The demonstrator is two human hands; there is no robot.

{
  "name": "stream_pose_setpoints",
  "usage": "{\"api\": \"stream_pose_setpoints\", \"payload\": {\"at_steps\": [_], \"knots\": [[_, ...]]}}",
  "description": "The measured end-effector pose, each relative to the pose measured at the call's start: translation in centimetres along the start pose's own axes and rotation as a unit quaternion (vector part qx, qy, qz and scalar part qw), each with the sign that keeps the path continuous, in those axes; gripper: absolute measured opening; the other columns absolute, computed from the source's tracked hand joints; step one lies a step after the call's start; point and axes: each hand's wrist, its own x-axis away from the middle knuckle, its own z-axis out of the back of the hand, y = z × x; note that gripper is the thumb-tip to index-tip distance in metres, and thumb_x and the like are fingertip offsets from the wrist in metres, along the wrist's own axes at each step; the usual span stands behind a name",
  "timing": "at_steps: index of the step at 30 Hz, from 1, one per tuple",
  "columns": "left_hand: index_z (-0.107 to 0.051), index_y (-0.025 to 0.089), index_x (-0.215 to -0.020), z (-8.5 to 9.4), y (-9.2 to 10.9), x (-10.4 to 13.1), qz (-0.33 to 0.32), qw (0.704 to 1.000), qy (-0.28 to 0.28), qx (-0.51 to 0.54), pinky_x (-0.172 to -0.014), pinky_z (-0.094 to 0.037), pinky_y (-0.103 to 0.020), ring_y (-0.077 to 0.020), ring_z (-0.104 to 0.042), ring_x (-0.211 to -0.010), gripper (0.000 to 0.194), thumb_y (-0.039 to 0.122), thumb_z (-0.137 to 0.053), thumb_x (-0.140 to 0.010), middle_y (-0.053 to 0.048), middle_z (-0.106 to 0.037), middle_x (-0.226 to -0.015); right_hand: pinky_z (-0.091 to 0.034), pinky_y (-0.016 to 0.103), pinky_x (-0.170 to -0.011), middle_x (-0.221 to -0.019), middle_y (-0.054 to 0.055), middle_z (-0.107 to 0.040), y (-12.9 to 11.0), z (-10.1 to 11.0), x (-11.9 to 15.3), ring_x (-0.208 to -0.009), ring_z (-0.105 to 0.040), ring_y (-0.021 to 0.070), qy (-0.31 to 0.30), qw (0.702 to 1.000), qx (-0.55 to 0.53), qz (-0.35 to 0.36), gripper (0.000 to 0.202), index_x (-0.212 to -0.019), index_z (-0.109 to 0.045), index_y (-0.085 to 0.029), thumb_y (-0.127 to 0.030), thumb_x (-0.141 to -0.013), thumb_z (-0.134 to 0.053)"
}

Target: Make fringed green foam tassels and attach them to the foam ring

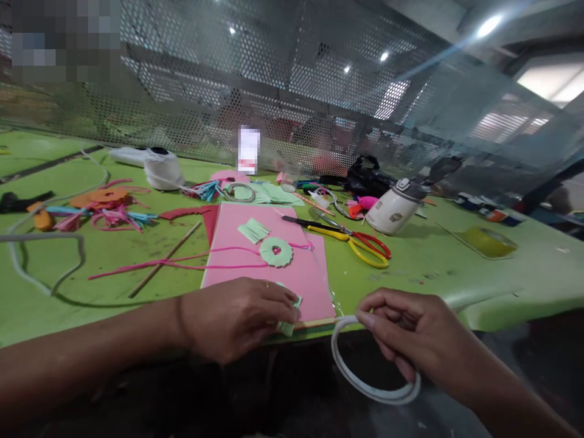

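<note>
Ring (335, 353), white: pinched at its rim by the right hand (417, 322), apparently kept clear of the pink sheet (312, 277). Green paper piece (287, 329): held at the sheet's near edge under the left hand's (230, 316) narrowly bent fingers, probably for steadying. Scalloped disc (283, 257): laid flat on the sheet.

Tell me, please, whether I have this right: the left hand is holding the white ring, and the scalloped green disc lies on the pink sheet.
The hand is wrong: the head view shows the white ring in the right hand. The scalloped green disc does lie on the pink sheet.
</note>
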Motion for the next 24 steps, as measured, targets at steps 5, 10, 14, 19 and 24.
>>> {"api": "stream_pose_setpoints", "payload": {"at_steps": [5,10,14,19,24], "knots": [[-0.060,0.018,-0.110,0.5,-0.1,-0.1,0.095,0.982,0.033,0.159,-0.096,-0.040,-0.032,-0.0188,-0.054,-0.110,0.029,0.018,-0.045,-0.086,-0.010,-0.063,-0.113,-0.032,0.015,-0.035,-0.049,-0.005,-0.049,-0.9,-1.3,-0.1,-0.034,-0.040,0.0048,0.044,0.998,-0.033,0.023,0.032,-0.081,-0.062,-0.017,-0.048,-0.078,-0.058],[-0.065,0.014,-0.090,1.3,1.3,-2.4,0.237,0.934,0.109,0.245,-0.072,-0.045,-0.025,-0.0157,-0.058,-0.082,0.029,0.035,-0.046,-0.086,-0.005,-0.066,-0.087,-0.038,0.019,-0.037,-0.048,-0.003,-0.051,-1.7,-2.2,0.7,-0.036,-0.043,0.0078,0.106,0.992,-0.020,0.062,0.032,-0.083,-0.064,-0.019,-0.049,-0.076,-0.060],[-0.064,0.011,-0.080,1.1,3.5,-4.0,0.302,0.873,-0.025,0.382,-0.057,-0.040,-0.022,-0.0123,-0.051,-0.065,0.038,0.045,-0.046,-0.083,-0.003,-0.060,-0.074,-0.038,0.021,-0.037,-0.049,-0.001,-0.055,-1.9,-2.4,1.6,-0.037,-0.044,0.0104,0.158,0.977,0.079,0.117,0.025,-0.079,-0.067,-0.022,-0.046,-0.078,-0.058],[-0.058,0.013,-0.073,0.0,4.7,-3.9,0.333,0.830,-0.022,0.447,-0.053,-0.034,-0.019,-0.0091,-0.043,-0.060,0.028,0.041,-0.057,-0.077,0.002,-0.050,-0.065,-0.046,0.025,-0.048,-0.065,0.002,-0.068,-1.6,-2.4,2.3,-0.050,-0.057,0.0167,0.189,0.956,0.162,0.153,0.017,-0.078,-0.068,-0.027,-0.039,-0.079,-0.056],[-0.057,0.013,-0.073,-0.6,4.4,-3.5,0.316,0.810,0.000,0.494,-0.051,-0.033,-0.018,-0.0074,-0.041,-0.056,0.022,0.034,-0.062,-0.073,0.004,-0.049,-0.062,-0.051,0.027,-0.064,-0.075,0.002,-0.072,-1.1,-2.3,2.3,-0.063,-0.063,0.0193,0.162,0.963,0.147,0.155,0.018,-0.082,-0.070,-0.027,-0.038,-0.080,-0.056]]}}
